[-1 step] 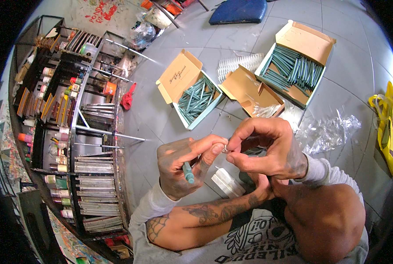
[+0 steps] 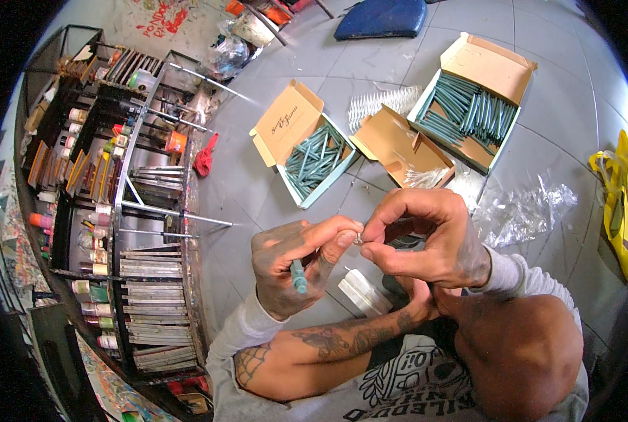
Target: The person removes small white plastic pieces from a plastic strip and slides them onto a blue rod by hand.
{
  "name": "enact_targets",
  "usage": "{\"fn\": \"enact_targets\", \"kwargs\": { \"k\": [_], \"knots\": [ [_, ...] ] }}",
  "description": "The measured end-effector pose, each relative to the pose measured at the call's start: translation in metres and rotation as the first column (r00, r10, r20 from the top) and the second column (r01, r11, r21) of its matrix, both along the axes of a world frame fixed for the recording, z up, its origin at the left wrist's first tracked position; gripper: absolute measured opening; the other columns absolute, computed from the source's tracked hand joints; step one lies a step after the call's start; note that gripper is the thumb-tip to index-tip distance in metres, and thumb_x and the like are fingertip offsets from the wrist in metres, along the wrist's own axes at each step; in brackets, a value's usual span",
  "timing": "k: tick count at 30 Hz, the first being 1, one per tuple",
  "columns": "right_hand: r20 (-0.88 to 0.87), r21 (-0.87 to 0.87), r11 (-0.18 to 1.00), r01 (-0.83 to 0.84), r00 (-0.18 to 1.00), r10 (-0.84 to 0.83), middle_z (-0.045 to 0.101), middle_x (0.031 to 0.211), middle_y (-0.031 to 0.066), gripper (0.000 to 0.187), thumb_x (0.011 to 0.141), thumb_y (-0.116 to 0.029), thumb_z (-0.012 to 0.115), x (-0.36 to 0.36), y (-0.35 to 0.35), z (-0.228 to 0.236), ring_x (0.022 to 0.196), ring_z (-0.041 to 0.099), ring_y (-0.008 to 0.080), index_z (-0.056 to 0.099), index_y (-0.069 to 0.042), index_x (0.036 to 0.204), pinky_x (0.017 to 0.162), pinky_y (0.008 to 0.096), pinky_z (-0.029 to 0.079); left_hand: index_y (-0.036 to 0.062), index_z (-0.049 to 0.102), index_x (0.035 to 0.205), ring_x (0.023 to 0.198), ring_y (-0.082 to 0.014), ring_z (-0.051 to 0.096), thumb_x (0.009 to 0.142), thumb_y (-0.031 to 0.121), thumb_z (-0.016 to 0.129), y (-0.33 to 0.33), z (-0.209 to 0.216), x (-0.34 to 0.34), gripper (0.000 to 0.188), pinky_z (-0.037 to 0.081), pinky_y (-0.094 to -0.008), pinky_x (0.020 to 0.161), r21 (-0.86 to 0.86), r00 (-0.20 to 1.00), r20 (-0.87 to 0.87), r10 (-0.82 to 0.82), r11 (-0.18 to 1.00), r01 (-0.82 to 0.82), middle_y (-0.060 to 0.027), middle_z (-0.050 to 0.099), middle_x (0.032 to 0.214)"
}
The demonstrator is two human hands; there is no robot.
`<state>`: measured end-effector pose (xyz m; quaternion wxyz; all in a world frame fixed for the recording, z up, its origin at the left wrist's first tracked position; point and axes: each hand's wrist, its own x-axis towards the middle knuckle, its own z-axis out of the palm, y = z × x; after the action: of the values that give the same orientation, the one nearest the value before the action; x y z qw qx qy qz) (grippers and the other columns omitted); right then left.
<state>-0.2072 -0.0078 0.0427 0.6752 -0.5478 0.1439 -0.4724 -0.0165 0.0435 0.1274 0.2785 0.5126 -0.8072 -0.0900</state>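
My left hand point(image 2: 293, 264) is closed around a dark green pen point(image 2: 298, 276), whose end sticks out below the curled fingers. Its thumb and forefinger also pinch at a tiny clear or whitish piece point(image 2: 359, 240), too small to name. Meeting it there are the closed fingertips of my right hand point(image 2: 423, 235); the two hands almost touch, and what the right one grips is hard to make out. Beyond my hands, an open box point(image 2: 315, 184) holds many green pens point(image 2: 317, 156). Right of it, an open brown box point(image 2: 391, 151) contains thin clear plastic pieces point(image 2: 426, 177).
A larger open box point(image 2: 486, 56) of green pens stands at the far right. Crumpled clear plastic point(image 2: 528, 211) lies beside my right wrist, and a white block-like object point(image 2: 364, 292) below my hands. A rack point(image 2: 127, 204) with bottles fills the left; a yellow bag point(image 2: 620, 204) lies right.
The pen in my left hand has tilted very slightly. Otherwise both hands and the boxes stay in place.
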Motion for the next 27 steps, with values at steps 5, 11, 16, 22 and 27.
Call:
{"fn": "enact_targets", "kwargs": {
  "k": [5, 11, 16, 22, 27],
  "knots": [
    [0.029, -0.202, 0.972, 0.118, 0.993, -0.115, 0.068, 0.081, 0.0085, 0.012, 0.077, 0.002, 0.077, 0.004, -0.003, -0.002, 0.074, 0.065, 0.0110, 0.067, 0.002, 0.084, 0.066, 0.0241, 0.052, 0.0034, 0.075, 0.096, 0.052, -0.0122, 0.055, 0.088, 0.005, 0.072, -0.002, -0.004, 0.004, 0.009, 0.042, -0.0262, 0.048, -0.020, 0.996, -0.083, -0.036, 0.999, 0.034, -0.0049, 0.072, 0.077],
    [0.016, -0.241, 0.952, 0.189, 0.981, -0.191, 0.069, 0.078, 0.0069, 0.011, 0.078, 0.000, 0.076, 0.003, -0.002, -0.003, 0.070, 0.067, 0.0117, 0.067, 0.000, 0.084, 0.064, 0.0251, 0.053, 0.0057, 0.076, 0.100, 0.047, -0.0097, 0.045, 0.083, 0.013, 0.078, -0.001, -0.004, -0.001, 0.018, 0.035, -0.0259, 0.046, -0.003, 0.997, -0.071, 0.003, 1.000, -0.003, -0.0013, 0.064, 0.062],
    [0.010, -0.288, 0.930, 0.228, 0.972, -0.235, 0.070, 0.079, 0.0072, 0.011, 0.079, -0.003, 0.076, 0.002, -0.003, 0.000, 0.073, 0.070, 0.0131, 0.068, -0.001, 0.086, 0.066, 0.0261, 0.056, 0.0075, 0.078, 0.097, 0.045, -0.0063, 0.038, 0.079, 0.018, 0.083, 0.007, 0.003, -0.009, 0.021, 0.029, -0.0243, 0.044, 0.038, 0.992, -0.027, 0.123, 0.992, -0.122, 0.0003, 0.060, 0.058],
    [-0.018, -0.334, 0.916, 0.224, 0.970, -0.244, 0.070, 0.081, 0.0077, 0.011, 0.080, -0.002, 0.076, 0.001, -0.003, 0.000, 0.074, 0.070, 0.0138, 0.067, -0.001, 0.087, 0.066, 0.0265, 0.056, 0.0072, 0.079, 0.095, 0.048, -0.0027, 0.038, 0.082, 0.016, 0.082, 0.008, -0.012, -0.001, 0.017, 0.026, -0.0223, 0.044, 0.212, 0.926, -0.306, 0.222, 0.964, -0.161, 0.0018, 0.062, 0.061],
    [0.021, -0.241, 0.955, 0.174, 0.984, -0.175, 0.069, 0.082, 0.0071, 0.012, 0.081, -0.003, 0.075, 0.002, -0.002, -0.002, 0.075, 0.069, 0.0121, 0.067, 0.001, 0.089, 0.068, 0.0259, 0.056, 0.0065, 0.079, 0.097, 0.048, -0.0029, 0.040, 0.085, 0.013, 0.079, 0.004, -0.018, 0.005, 0.013, 0.027, -0.0223, 0.043, 0.134, 0.941, -0.317, 0.121, 0.988, -0.082, 0.0014, 0.064, 0.063]
  ]
}}
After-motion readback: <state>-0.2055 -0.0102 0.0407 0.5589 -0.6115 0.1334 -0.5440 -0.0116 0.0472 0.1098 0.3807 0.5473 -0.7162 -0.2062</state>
